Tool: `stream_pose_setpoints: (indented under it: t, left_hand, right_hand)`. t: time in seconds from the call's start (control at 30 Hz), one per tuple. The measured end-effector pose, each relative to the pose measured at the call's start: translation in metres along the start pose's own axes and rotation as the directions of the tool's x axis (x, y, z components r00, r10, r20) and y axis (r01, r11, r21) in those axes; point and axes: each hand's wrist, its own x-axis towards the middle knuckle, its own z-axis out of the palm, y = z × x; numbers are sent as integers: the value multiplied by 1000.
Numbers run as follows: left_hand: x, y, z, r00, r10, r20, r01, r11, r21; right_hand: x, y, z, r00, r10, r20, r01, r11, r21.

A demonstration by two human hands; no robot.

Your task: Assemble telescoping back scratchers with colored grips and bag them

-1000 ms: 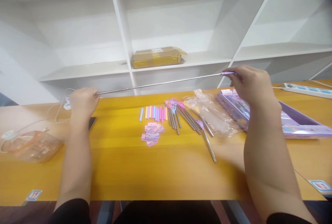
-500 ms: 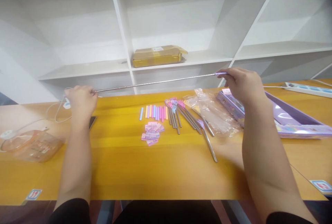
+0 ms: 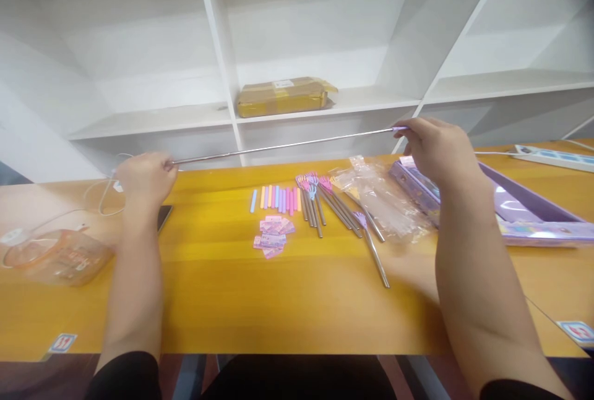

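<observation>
A telescopic back scratcher (image 3: 278, 143), drawn out into a long thin metal rod, spans the space between my hands above the table's back edge. My left hand (image 3: 147, 180) is closed around its thicker metal end. At the other end, my right hand (image 3: 434, 148) pinches the purple head, mostly hidden by the fingers. Below lie several collapsed back scratchers (image 3: 312, 202) with pink, blue and yellow hand-shaped heads. One with a purple head (image 3: 371, 248) lies apart, nearer me. Beside them are a row of pastel sticks (image 3: 281, 200) and a pile of small pink printed cards (image 3: 273, 239).
Clear plastic bags (image 3: 383, 202) and an open purple box (image 3: 547, 236) are on the right, with a power strip (image 3: 554, 156) behind. A clear orange-rimmed container (image 3: 60, 258) and a phone (image 3: 164, 217) are on the left. A taped carton (image 3: 285, 97) sits on the white shelf.
My right hand has shifted slightly right and up with the scratcher's head, so the rod looks slightly longer. My left hand keeps its grip, almost in place. The table items look unchanged.
</observation>
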Motion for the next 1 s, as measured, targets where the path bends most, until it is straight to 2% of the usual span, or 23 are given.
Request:
stream_pose_setpoints:
  t: [0.13,0.37,0.6,1.0]
  left_hand:
    - [-1,-1,-5,1000,-21,21,20,998,57]
    - [-4,-4,-19,999,-46,10,46,998,53]
    - [-5,3,-23,997,-80,18,80,997,0]
    - [-10,1,-31,997,-56,-53,57,998,17]
  right_hand:
    - [-1,-1,5,1000,-26,9,26,999,-25]
    - [-3,-7,6,999,-34,-23,33,998,-49]
    - [-3,-3,-3,995,-45,-90,40,998,-57]
    - [-7,3,-18,972,-112,-207,99,992,-75]
